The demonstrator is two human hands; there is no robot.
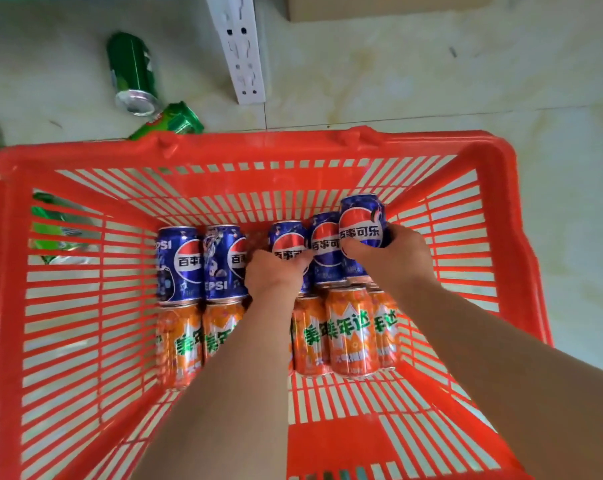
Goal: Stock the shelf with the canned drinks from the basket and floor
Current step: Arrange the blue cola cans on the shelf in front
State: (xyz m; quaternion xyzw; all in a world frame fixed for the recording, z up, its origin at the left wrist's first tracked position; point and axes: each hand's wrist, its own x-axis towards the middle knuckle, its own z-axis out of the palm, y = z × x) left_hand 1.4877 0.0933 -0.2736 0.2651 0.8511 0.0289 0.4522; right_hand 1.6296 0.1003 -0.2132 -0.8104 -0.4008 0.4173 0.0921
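The left hand and right hand are bare, as are both forearms to the picture's lower edge.

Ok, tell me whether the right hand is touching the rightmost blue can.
Touching. The head view shows the right hand wrapped around the rightmost blue can, thumb pressed across its label.

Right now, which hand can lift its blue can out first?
Right, I think. The right hand grips the far-right blue can, which sits raised above its row; the left hand grips the middle blue can, lying level between neighbours.
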